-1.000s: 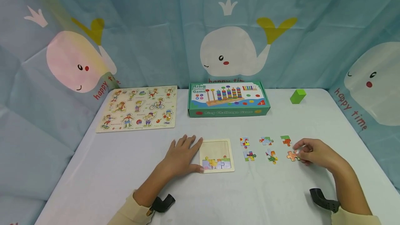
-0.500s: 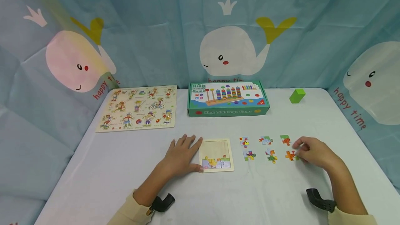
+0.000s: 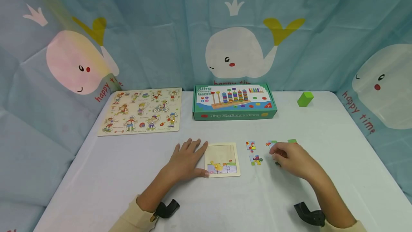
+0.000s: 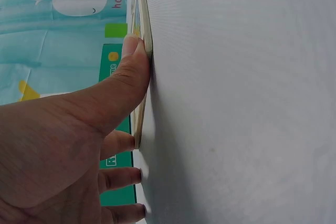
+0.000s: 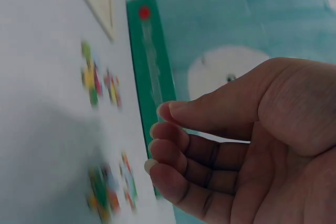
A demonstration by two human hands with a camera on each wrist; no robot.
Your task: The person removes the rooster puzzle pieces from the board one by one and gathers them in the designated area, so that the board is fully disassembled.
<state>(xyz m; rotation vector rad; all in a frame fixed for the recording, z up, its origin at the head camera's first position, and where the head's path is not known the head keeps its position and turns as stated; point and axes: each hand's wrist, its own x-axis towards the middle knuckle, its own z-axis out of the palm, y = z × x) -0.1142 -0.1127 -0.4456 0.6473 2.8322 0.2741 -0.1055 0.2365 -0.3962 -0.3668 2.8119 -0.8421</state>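
Observation:
My left hand (image 3: 186, 162) lies spread at the left edge of a small wooden jigsaw board (image 3: 222, 144). Its thumb and index finger touch the board's near and far left corners; the left wrist view shows the thumb (image 4: 128, 77) against the rim. Several jigsaw pieces fill the board's lower part. My right hand (image 3: 294, 158) hovers over loose jigsaw pieces, fingers loosely curled and thumb near the index fingertip. In the right wrist view no piece shows between its fingers. Two pieces, one upper (image 3: 251, 145) and one lower (image 3: 256, 159), lie left of it; it covers others partly or wholly.
A green Ring Challenge Game box (image 3: 235, 102) stands at the back middle. To its left lies a large wooden picture puzzle (image 3: 140, 112). At the back right sits a green block (image 3: 305, 99). A whale-print curtain (image 3: 154, 28) hangs behind the white table (image 3: 135, 174).
From the orange piece at the right end of the rows, which it set down flat, my right hand has moved left over the middle pieces. My left hand has stayed at the board.

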